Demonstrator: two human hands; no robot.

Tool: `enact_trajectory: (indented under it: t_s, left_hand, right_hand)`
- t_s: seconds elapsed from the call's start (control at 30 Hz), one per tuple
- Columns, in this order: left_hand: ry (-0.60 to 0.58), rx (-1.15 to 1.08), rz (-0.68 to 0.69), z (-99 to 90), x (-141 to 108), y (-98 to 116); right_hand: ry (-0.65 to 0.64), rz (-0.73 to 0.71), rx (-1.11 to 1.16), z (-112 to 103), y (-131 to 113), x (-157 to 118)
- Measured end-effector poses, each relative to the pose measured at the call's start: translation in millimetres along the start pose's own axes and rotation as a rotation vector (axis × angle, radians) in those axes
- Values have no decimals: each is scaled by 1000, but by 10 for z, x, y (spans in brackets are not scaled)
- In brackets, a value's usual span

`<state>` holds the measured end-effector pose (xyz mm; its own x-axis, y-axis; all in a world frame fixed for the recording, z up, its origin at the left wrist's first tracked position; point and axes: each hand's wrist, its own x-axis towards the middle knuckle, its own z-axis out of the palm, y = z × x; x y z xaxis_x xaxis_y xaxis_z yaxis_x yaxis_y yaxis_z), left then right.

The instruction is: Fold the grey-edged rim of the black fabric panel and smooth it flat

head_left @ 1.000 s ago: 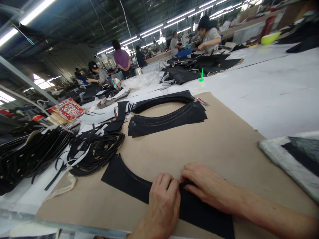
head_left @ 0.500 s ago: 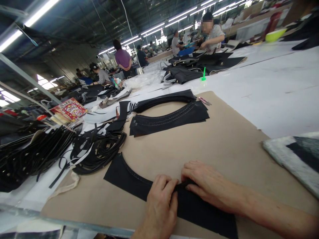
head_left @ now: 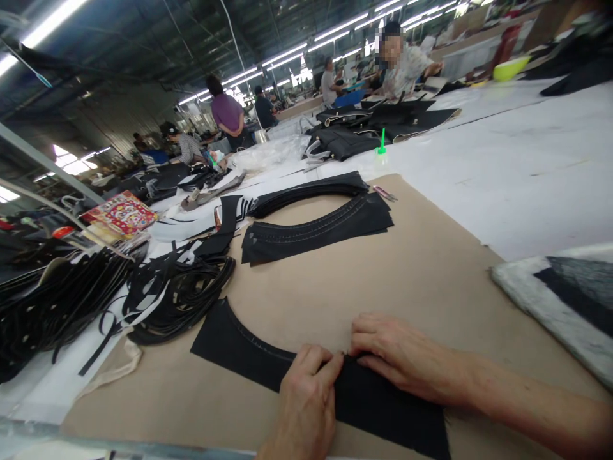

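A curved black panel (head_left: 239, 354), looking like leather or fabric, lies on the brown sheet in front of me. Its concave upper edge is folded over, with a notched or stitched strip along the left half. My left hand (head_left: 309, 390) grips that edge near the middle, thumb and fingers pressed together. Just to its right, my right hand (head_left: 393, 354) pinches the same edge, fingers over the far side and thumb on the panel. The fingertips hide the bit of edge between them. Farther back lie similar curved black pieces (head_left: 316, 236) with pale marks along their curves.
A stack of curved black pieces (head_left: 306, 195) and small snips (head_left: 384, 193) lie at the back of the brown sheet (head_left: 306, 287). Coiled black strips (head_left: 186, 300) are on the left, a stone-like slab (head_left: 550, 300) right. A green-tipped bottle (head_left: 381, 150) stands beyond; co-workers are behind.
The edge between my hands now lies flatter, and my left fingers have pressed farther along it. The view has shifted slightly, so the scene sits a little farther left.
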<state>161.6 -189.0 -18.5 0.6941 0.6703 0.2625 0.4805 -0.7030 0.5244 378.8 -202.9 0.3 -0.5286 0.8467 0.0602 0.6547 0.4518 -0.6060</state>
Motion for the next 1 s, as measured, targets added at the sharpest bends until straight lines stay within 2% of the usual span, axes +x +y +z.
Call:
enact_trajectory:
  t_s: [0.2, 0.5, 0.7, 0.8, 0.93, 1.0]
  left_hand:
    - [12, 41, 130, 36, -66, -70]
    - [-119, 186, 135, 34, -54, -113]
    - [-18, 344, 270, 131, -60, -116]
    - [-54, 301, 348, 135, -38, -133]
    - [-146, 287, 323, 109, 21, -105]
    - [-145, 321, 291, 115, 51, -56]
  right_hand:
    - [-13, -27, -13, -103, 51, -91]
    - [-2, -129, -90, -156, 105, -176]
    - [3, -179, -121, -146, 159, -207]
    - [8, -191, -96, -160, 209, -234]
    - [6, -190, -71, -194, 273, -279]
    - [-3, -179, -69, -219, 293, -305]
